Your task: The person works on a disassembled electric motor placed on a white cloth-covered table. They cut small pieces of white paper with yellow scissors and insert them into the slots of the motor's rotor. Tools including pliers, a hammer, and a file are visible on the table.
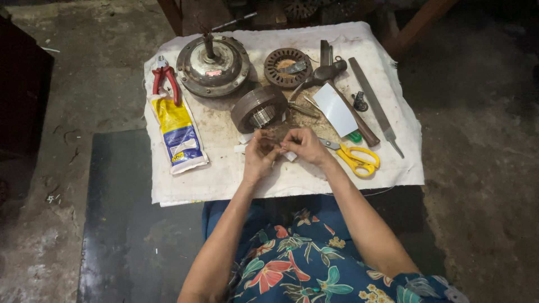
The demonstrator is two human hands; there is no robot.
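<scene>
**Both hands pinch a small white strip beside the laminated steel ring**

The left hand (260, 152) and right hand (303, 146) meet just below the grey, ribbed stator ring (259, 108), fingers curled tight on a small white paper strip (289, 156); fine wire may run between them, too thin to tell. All lie on a stained, rumpled white cloth (224, 174). Left of the ring lies a glossy yellow-and-blue pouch (178, 134) and red-handled pliers (166, 81). Above it sits a domed, dull metal motor cover (213, 66). Right of it: yellow-handled scissors (357, 159), a wooden-handled hammer (342, 95), a flat steel file (375, 105).
</scene>
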